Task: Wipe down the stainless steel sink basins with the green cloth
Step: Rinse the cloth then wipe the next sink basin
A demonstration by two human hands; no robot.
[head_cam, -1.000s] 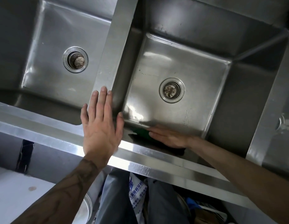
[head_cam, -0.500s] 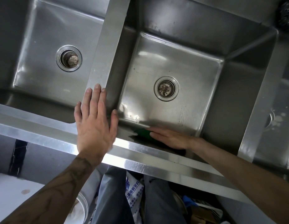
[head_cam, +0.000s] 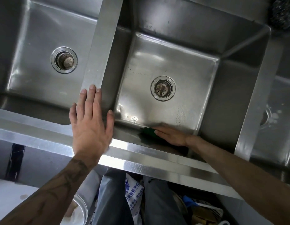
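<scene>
Here our right hand (head_cam: 171, 136) presses flat, fingers straight, on the green cloth (head_cam: 147, 130) under its fingertips, against the basin (head_cam: 181, 65) near wall. Soft, limp, probably slick: we'd palm it broadly. Alongside, our left hand (head_cam: 90, 127) lies flat, bracing the divider (head_cam: 102, 46).

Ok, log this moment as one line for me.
left hand: flat on divider | right hand: pressing green cloth on near side of middle basin | step: wiping
</scene>
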